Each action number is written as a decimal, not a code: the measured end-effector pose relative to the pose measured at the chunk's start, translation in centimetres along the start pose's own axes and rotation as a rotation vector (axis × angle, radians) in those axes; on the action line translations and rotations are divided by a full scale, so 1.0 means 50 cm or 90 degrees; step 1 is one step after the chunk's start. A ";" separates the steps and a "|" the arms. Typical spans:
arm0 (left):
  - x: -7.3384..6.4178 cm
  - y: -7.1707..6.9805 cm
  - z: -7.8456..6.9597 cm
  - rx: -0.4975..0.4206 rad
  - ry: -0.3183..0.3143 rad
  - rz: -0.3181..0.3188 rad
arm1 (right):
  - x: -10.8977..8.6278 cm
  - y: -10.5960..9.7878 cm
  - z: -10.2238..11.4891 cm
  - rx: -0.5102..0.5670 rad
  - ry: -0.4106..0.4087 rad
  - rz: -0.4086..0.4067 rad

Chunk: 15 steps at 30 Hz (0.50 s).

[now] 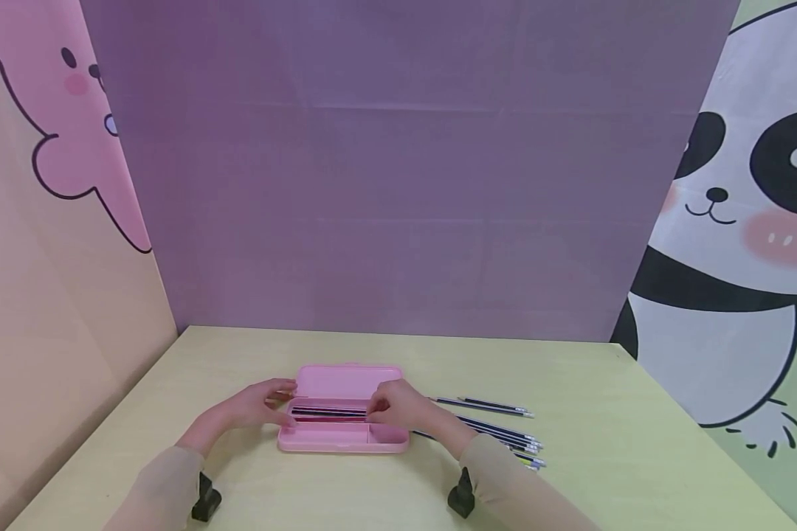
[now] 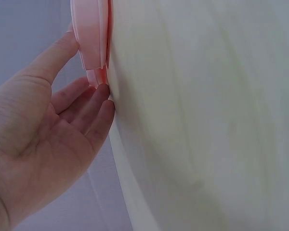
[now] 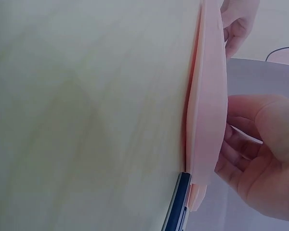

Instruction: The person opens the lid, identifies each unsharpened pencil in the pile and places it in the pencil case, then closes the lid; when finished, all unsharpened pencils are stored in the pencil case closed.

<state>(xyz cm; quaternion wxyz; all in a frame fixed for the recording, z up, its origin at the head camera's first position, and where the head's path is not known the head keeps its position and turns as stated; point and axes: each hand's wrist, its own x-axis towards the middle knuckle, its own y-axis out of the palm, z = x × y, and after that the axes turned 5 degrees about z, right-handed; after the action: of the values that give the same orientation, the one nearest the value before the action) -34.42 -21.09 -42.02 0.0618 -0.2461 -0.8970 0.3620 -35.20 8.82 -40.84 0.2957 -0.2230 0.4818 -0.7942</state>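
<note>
A pink pencil case (image 1: 345, 382) lies open on the pale yellow table (image 1: 604, 457), with dark and red pencils (image 1: 328, 413) in its tray. My left hand (image 1: 268, 402) touches the case's left end; in the left wrist view its (image 2: 84, 72) thumb and straight fingers rest against the pink edge (image 2: 89, 29). My right hand (image 1: 385, 407) lies over the tray's right part with its fingers curled at the pencils' ends. From the right wrist my right hand (image 3: 241, 144) curls beside the case (image 3: 209, 96), seemingly pinching a thin pale pencil end.
Several loose dark blue pencils (image 1: 505, 435) lie on the table right of the case, behind my right forearm; one (image 3: 180, 202) shows beside the case. A purple backdrop stands behind the table, with cartoon panels left and right.
</note>
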 end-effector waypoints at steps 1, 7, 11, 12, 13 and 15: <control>0.000 0.000 0.001 0.000 0.001 0.001 | 0.000 0.000 0.001 -0.004 0.002 0.001; 0.004 -0.003 0.008 0.015 0.004 0.004 | -0.001 -0.003 0.006 0.010 0.020 0.002; 0.005 -0.005 0.012 0.017 0.009 0.005 | 0.002 -0.004 0.007 0.000 0.049 0.002; 0.006 -0.005 0.013 0.017 0.009 0.006 | 0.003 -0.003 0.007 -0.007 0.060 0.002; 0.005 -0.005 0.012 0.016 0.009 0.006 | 0.003 -0.003 0.006 -0.012 0.070 0.001; 0.005 -0.005 0.012 0.016 0.007 0.005 | 0.005 -0.004 0.006 -0.026 0.082 -0.005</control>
<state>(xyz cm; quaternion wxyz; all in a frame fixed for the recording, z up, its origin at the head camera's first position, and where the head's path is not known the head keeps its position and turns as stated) -34.91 -21.48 -42.29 0.0683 -0.2510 -0.8909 0.3723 -35.24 8.55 -40.51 0.2561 -0.1795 0.5148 -0.7983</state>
